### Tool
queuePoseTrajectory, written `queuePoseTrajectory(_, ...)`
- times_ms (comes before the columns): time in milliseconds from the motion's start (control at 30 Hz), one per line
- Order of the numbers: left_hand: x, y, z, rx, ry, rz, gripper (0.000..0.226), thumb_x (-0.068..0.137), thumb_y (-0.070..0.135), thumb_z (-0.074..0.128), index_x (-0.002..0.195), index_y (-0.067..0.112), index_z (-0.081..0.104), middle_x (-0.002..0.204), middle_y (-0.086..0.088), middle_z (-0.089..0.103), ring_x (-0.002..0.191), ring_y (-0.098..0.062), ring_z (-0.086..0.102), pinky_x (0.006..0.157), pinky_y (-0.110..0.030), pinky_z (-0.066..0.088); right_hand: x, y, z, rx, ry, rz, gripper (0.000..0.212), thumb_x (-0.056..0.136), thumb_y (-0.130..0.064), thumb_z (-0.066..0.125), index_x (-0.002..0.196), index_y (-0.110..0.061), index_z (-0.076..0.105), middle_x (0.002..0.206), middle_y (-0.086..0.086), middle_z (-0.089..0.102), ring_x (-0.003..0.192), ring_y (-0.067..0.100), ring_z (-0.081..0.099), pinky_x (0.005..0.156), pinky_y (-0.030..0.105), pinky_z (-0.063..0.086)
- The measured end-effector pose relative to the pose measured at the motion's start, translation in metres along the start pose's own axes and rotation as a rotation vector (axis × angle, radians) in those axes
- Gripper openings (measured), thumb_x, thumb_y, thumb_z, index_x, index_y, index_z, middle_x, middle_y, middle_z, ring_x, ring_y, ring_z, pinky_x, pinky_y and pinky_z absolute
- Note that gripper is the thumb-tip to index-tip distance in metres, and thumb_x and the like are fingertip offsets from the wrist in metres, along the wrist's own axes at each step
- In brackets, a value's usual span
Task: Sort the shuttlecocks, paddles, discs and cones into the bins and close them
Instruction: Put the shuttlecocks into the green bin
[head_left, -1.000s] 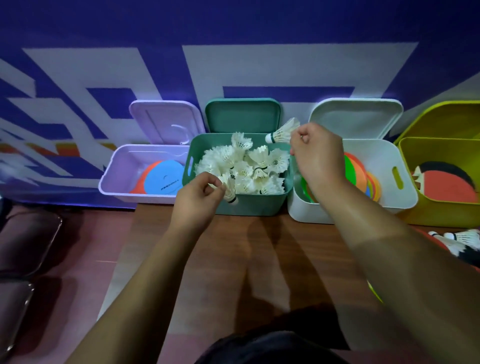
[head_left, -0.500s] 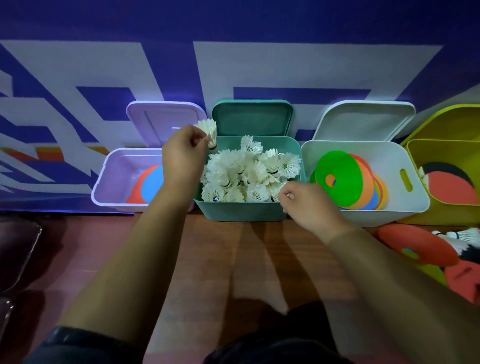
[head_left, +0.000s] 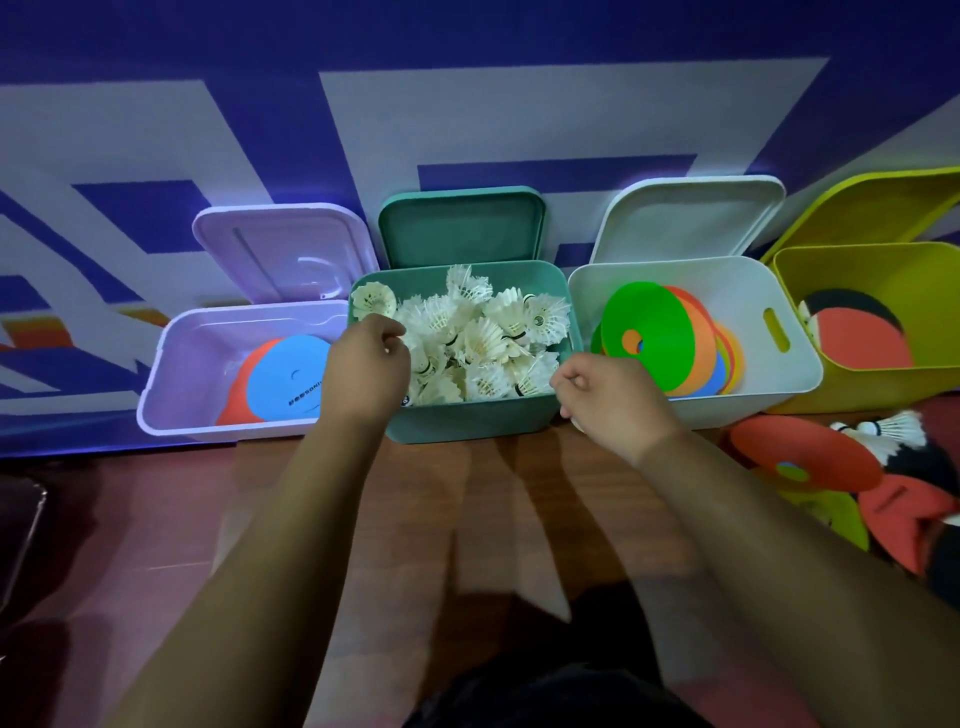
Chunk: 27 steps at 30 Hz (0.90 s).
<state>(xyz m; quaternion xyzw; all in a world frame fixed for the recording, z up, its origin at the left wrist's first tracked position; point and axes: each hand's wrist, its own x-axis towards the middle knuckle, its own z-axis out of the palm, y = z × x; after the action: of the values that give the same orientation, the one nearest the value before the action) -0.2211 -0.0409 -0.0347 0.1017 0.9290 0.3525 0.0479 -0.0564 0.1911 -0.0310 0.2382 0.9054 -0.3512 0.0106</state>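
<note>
The teal bin (head_left: 467, 423) in the middle is heaped with several white shuttlecocks (head_left: 483, 338), its lid up. One shuttlecock (head_left: 373, 300) sits at the bin's back left corner. My left hand (head_left: 366, 366) hovers just below it over the bin's left edge, fingers curled, nothing seen in them. My right hand (head_left: 615, 402) is a loose fist at the bin's front right corner; a small pale bit shows under it. The lilac bin (head_left: 171, 395) holds blue and orange discs (head_left: 288, 379). The white bin (head_left: 779, 379) holds green and orange cones (head_left: 654, 338). The yellow bin (head_left: 893, 384) holds paddles (head_left: 857, 338).
All four lids stand open against the blue and white wall. At the right on the wooden table lie loose orange cones (head_left: 800, 457), a shuttlecock (head_left: 893, 428) and a red paddle (head_left: 904, 514). A dark chair edge (head_left: 21, 525) is at the far left.
My left hand carried a shuttlecock to the bin's back left corner and dropped lower, leaving it there. My right hand drew back from the bin's far edge to its front right corner.
</note>
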Motion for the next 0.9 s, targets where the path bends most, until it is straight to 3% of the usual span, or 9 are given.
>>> queuePoseTrajectory(133,-0.02,0.034,0.013,-0.123,-0.116,0.062,0.022,0.095,0.018,0.056,0.103,0.029,0.074,0.089,0.009,0.074,0.074,-0.008,0.065,0.062,-0.026,0.046,-0.005,0.007,-0.01,0.06,0.051,0.031,0.018,0.096,-0.023,0.06,0.084,-0.025,0.073,0.07,-0.013,0.075,0.065,0.0,0.066,0.064,0.026,0.051)
queuePoseTrajectory(267,-0.041,0.072,0.043,-0.187,-0.246,0.141,0.019,0.094,0.021,0.06,0.101,0.031,0.075,0.09,0.012,0.074,0.082,-0.005,0.067,0.071,-0.025,0.051,-0.015,0.036,-0.031,0.096,0.11,0.064,0.02,0.094,-0.022,0.061,0.077,-0.021,0.073,0.069,-0.01,0.074,0.065,0.005,0.067,0.072,0.032,0.055)
queuePoseTrajectory(433,-0.073,0.124,0.095,-0.163,-0.354,0.23,0.016,0.094,0.022,0.064,0.1,0.029,0.076,0.091,0.012,0.075,0.086,-0.005,0.067,0.082,-0.029,0.055,-0.027,0.09,-0.07,0.149,0.16,0.127,0.02,0.096,-0.022,0.062,0.079,-0.02,0.073,0.069,-0.01,0.075,0.062,0.0,0.065,0.07,0.028,0.05)
queuePoseTrajectory(633,-0.116,0.188,0.167,-0.173,-0.561,0.248,0.019,0.085,0.038,0.057,0.093,0.033,0.073,0.09,0.009,0.076,0.083,-0.012,0.071,0.083,-0.037,0.059,-0.048,0.174,-0.113,0.244,0.221,0.217,0.022,0.096,-0.023,0.06,0.078,-0.02,0.071,0.067,-0.005,0.075,0.051,0.001,0.06,0.064,0.032,0.053)
queuePoseTrajectory(800,-0.149,0.247,0.241,-0.116,-0.667,0.33,0.016,0.095,0.013,0.063,0.099,0.023,0.075,0.092,0.01,0.076,0.083,-0.006,0.068,0.081,-0.024,0.052,-0.076,0.252,-0.158,0.26,0.25,0.323,0.022,0.094,-0.024,0.059,0.076,-0.024,0.071,0.07,-0.01,0.075,0.06,0.003,0.064,0.067,0.033,0.054)
queuePoseTrajectory(900,-0.164,0.278,0.287,-0.07,-0.737,0.374,0.015,0.095,0.015,0.062,0.096,0.025,0.074,0.083,0.011,0.072,0.073,-0.005,0.064,0.076,-0.025,0.051,-0.087,0.302,-0.185,0.232,0.267,0.379,0.024,0.094,-0.026,0.059,0.073,-0.027,0.071,0.07,-0.013,0.075,0.066,0.005,0.067,0.07,0.033,0.056)
